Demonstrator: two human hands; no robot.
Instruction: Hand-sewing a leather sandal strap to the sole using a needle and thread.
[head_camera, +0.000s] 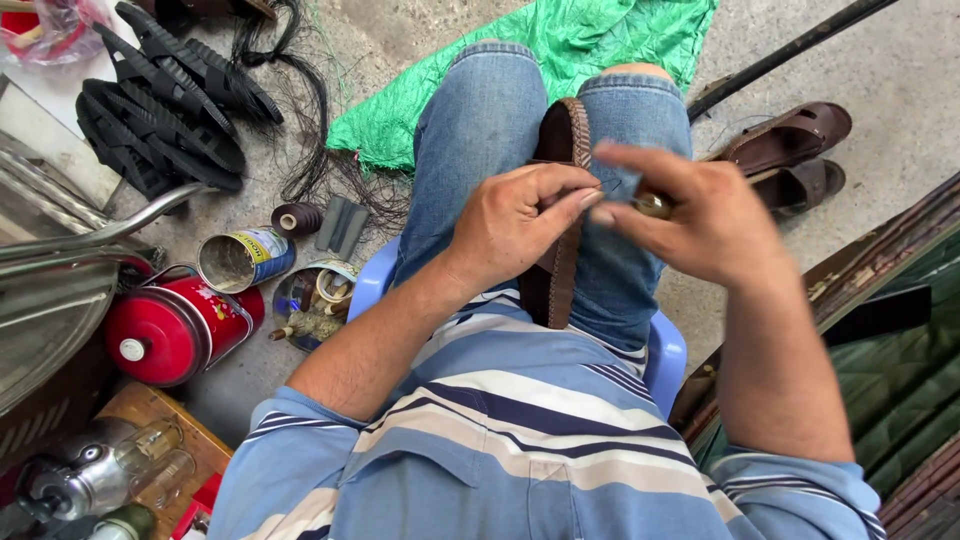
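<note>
Left hand (515, 225) pinches thin thread against brown sandal (560, 215), clamped edge-up between the knees for steadiness. Right hand (690, 220), right of sandal, grips a wooden-handled awl (655, 205), fingers closed. Finished sandals (790, 150) farther right; thread spool (297, 218) left on floor.

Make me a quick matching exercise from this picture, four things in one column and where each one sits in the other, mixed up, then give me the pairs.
Things:
1. brown sandal sole
2. red canister
3. green sheet
4. pair of brown sandals

Places:
A. on the floor beyond the knees
B. clamped between the knees
C. on the floor by the right knee
D. on the floor, left of the blue stool

Pairs: 1-B, 2-D, 3-A, 4-C
</note>
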